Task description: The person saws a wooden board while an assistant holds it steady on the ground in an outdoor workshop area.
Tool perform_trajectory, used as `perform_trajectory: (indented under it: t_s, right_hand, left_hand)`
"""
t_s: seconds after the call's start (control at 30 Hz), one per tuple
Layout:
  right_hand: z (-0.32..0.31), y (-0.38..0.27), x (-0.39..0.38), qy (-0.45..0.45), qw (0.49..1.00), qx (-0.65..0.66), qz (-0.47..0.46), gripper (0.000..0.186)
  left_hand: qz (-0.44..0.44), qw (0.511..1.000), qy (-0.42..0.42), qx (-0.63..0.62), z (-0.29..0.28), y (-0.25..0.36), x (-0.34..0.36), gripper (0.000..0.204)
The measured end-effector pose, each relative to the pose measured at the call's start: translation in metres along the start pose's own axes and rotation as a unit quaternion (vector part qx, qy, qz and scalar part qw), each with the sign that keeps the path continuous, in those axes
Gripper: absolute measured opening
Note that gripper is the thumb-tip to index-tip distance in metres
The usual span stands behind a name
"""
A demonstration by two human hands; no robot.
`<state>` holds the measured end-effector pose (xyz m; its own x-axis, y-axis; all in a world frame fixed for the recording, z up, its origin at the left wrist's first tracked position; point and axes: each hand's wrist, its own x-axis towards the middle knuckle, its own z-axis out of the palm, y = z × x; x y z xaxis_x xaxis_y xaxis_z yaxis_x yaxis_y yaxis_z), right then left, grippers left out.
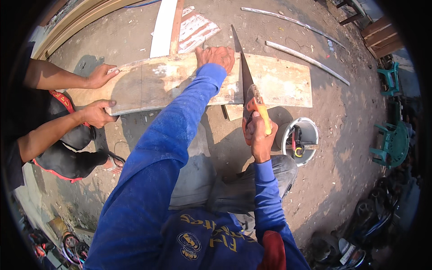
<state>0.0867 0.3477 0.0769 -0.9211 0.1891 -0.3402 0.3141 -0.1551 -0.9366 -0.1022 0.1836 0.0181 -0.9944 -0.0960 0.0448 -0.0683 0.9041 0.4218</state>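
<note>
A wide, worn wooden board [168, 83] lies across in front of me. My left hand [217, 58] is closed over its far edge, knuckles up; the fingertips are hidden. In my right hand [261, 137] is the orange-and-yellow handle of a handsaw [246, 76], gripped at the board's near edge. The dark blade crosses the board just right of my left hand, its tip pointing away past the far edge. At the board's left end a co-worker's two hands [100, 95] hold it by the far and near edges.
A white bucket [285, 146] with tools stands right of my knee. Beyond the board lie a white plank [164, 31], paint-streaked wood [198, 30] and two thin strips [310, 61]. Green plastic chairs [390, 78] and parked motorbikes [371, 211] are at the right.
</note>
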Motion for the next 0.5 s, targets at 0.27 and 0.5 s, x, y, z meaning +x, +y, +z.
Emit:
perform_trajectory:
  t_s: [0.27, 0.5]
  right_hand:
    - [-0.051, -0.038, -0.119, -0.012, 0.991, -0.121, 0.052, 0.028]
    - [-0.061, -0.045, -0.14, -0.008, 0.99, -0.142, 0.023, 0.032]
  left_hand:
    - [-0.026, 1.0, -0.013, -0.009, 0.002, -0.004, 0.005, 0.058]
    - [-0.038, 0.999, -0.033, 0.011, -0.005, 0.008, 0.006, 0.059]
